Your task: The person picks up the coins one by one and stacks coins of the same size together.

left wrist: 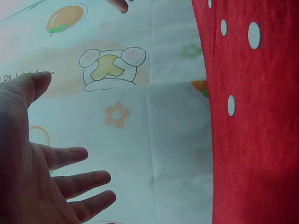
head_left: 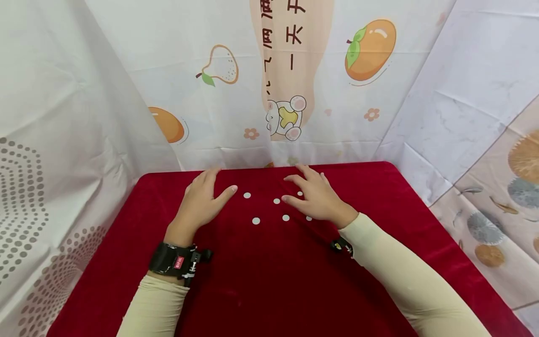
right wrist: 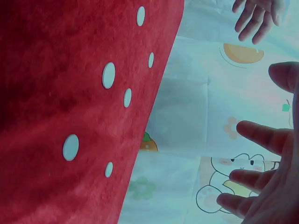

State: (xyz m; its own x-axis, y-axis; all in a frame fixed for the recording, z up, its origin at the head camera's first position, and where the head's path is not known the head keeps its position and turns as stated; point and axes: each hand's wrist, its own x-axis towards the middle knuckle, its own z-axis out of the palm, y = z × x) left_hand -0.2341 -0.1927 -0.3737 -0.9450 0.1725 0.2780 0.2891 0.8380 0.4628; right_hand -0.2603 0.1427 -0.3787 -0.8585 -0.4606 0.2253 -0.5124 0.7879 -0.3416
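Several small flat white discs lie on a red cloth in two rough rows between my hands. My left hand [head_left: 200, 202] hovers at the left of them, fingers spread and thumb toward a back-row disc [head_left: 247, 195]; a front-row disc [head_left: 256, 221] lies nearer me. Over the right end of the rows is my right hand [head_left: 313, 194], its fingers apart, partly covering another disc [head_left: 309, 218] in the head view. Both palms hold nothing. The right wrist view shows the discs, one of them large in the foreground [right wrist: 70, 147], below and to the side of the fingers.
The red cloth [head_left: 269, 281] covers the table. A white curtain [head_left: 168, 61] with printed fruit and a bear hangs right behind its far edge, and more curtains [head_left: 467, 98] close in both sides. A black strap with a camera [head_left: 177, 262] sits on the left wrist.
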